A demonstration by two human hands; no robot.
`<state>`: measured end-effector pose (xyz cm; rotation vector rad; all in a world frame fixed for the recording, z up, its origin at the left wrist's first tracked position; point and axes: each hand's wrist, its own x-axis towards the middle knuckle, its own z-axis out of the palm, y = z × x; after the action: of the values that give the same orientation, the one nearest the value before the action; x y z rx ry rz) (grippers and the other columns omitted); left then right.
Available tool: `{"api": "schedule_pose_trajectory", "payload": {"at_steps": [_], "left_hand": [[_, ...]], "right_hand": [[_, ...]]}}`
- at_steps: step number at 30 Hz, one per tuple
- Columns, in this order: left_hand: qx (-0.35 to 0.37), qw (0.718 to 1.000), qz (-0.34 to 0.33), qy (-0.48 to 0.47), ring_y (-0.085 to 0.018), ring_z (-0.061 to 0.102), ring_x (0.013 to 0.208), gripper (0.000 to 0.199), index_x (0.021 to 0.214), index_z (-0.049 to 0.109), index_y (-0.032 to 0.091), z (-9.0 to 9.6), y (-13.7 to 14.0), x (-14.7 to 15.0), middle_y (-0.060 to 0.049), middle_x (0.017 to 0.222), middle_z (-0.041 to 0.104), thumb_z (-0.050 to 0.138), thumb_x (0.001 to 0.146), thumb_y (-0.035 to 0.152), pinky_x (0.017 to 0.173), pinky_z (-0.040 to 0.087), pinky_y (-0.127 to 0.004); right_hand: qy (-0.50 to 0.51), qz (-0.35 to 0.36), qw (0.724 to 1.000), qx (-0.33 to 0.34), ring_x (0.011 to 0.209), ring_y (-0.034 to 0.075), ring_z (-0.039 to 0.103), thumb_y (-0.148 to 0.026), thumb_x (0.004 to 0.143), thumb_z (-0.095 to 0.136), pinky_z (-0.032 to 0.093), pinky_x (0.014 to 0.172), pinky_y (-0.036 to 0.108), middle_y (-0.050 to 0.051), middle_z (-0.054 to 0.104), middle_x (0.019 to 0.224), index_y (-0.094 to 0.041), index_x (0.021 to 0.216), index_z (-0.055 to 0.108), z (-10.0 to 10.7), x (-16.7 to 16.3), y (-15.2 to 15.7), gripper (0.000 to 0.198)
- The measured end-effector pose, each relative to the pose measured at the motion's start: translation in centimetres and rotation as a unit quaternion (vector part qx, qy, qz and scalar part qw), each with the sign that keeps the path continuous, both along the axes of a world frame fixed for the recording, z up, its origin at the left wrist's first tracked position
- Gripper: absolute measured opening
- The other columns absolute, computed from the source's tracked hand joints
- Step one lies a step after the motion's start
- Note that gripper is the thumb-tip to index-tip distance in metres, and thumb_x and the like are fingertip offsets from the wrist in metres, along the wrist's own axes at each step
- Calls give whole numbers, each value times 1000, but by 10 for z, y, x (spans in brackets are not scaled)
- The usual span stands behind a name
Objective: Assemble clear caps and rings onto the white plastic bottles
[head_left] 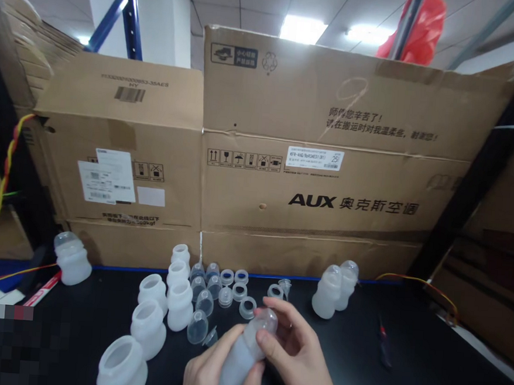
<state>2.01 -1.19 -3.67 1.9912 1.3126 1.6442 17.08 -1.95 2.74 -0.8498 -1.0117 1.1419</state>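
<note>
My left hand (pixel 213 371) wraps around the body of a white bottle (pixel 246 350) near the front edge of the worktop (pixel 403 367), fingers closed on it, while my right hand (pixel 298 354) pinches the clear dome cap (pixel 265 321) sitting on the bottle's top, thumb and fingertips curled round it. The bottle lies tilted between both hands, cap end pointing away from me. Just left of my hands I see open white bottles (pixel 148 325) standing in a loose row that runs from the front left edge back toward the middle. Beyond them, loose clear caps (pixel 199 326) and white rings (pixel 248 307) are scattered near the worktop's middle. Two capped bottles (pixel 335 289) stand close together toward the back right, and one more capped bottle (pixel 72 257) stands at the back left. Along the back edge, large cardboard boxes (pixel 319 185) stand as a wall.
</note>
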Motion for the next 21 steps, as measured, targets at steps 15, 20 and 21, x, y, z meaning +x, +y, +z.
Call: {"api": "schedule_pose_trajectory", "payload": {"at_steps": [15, 20, 21], "left_hand": [[78, 966, -47, 241, -22, 68, 82, 18, 92, 68, 24, 10, 14, -25, -3, 91, 71, 56, 88, 12, 77, 50, -34], [4, 959, -150, 241, -18, 70, 84, 29, 98, 68, 25, 12, 18, -31, 0, 94, 73, 56, 81, 4, 79, 51, -31], [-1, 956, -170, 240, -18, 70, 85, 31, 98, 68, 25, 12, 19, -31, 0, 95, 74, 56, 80, 3, 82, 51, -31]], "right_hand": [[-326, -557, 748, 152, 80, 25, 61, -60, 83, 75, 49, 81, 42, 9, 72, 100, -18, 112, 77, 26, 187, 32, 51], [-404, -503, 759, 90, 75, 25, 64, -66, 81, 69, 50, 70, 38, 9, 74, 97, -19, 109, 78, -1, 209, 46, 55], [-416, -498, 756, 85, 76, 26, 65, -66, 82, 68, 50, 71, 39, 9, 74, 97, -19, 111, 77, -5, 211, 48, 57]]}}
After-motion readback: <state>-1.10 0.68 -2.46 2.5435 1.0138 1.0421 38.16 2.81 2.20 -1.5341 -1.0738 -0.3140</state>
